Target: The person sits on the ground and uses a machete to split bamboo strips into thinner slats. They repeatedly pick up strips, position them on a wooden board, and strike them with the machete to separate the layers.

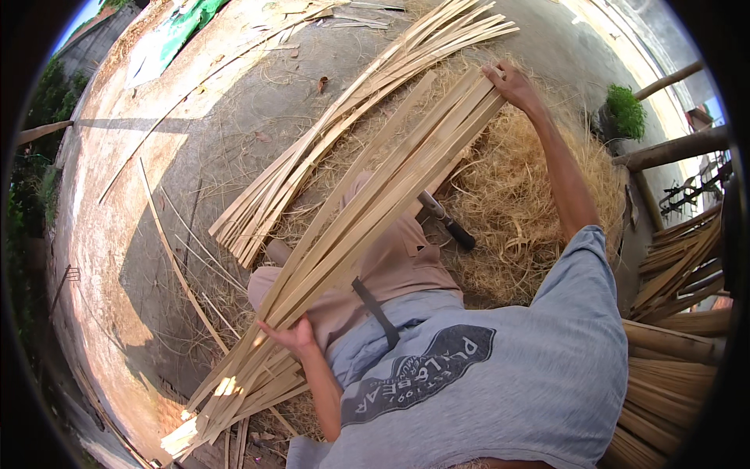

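A bundle of long, flat bamboo strips lies slanted across my lap, from lower left to upper right. My left hand is closed on its near edge toward the lower end, the palm partly under the strips. At the far upper end my right hand grips the strips, fingers wrapped over their tips. Beside my leg, under the bundle, a knife-like tool with a black handle shows; the bundle hides part of it. Beyond the bundle, a second pile of bamboo strips rests on the ground.
Curly shavings heap up at my right. More strips lie under the bundle's lower end. Several loose thin strips are scattered on the concrete floor at left. Stacked strips and wooden poles stand at right, near a green plant.
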Available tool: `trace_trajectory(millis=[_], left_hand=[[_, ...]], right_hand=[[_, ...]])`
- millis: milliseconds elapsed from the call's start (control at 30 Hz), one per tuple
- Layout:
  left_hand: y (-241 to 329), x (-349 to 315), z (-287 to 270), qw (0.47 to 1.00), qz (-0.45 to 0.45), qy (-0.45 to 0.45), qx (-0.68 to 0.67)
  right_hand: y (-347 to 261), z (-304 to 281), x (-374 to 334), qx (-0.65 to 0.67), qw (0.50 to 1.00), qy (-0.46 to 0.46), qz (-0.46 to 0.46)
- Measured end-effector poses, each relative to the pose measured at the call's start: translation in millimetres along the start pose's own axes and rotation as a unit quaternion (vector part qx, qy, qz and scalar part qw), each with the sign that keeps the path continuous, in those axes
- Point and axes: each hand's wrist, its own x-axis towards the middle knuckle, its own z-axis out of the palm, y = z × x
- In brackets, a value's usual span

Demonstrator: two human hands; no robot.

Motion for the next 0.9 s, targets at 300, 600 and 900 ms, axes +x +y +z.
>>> trace_trajectory(millis=[300, 600, 900], left_hand=[[-2.5, 2.5, 6.6, 0.998, -0.022, -0.021, -0.055], [-1.8, -1.6, 14.4, 0.996, -0.034, -0.001, -0.08], [-7.0, -10.8, 37.7, 0.988, -0.046, 0.0, -0.15]], right_hand=[[-80.2, 64.4, -79.8, 0.21, 0.873, 0.429, -0.103], [-104.3, 123.3, -207.8, 0.194, 0.934, 0.275, -0.117], [-201.0, 197.0, -314.1, 0.45, 0.724, -0.523, 0.007]])
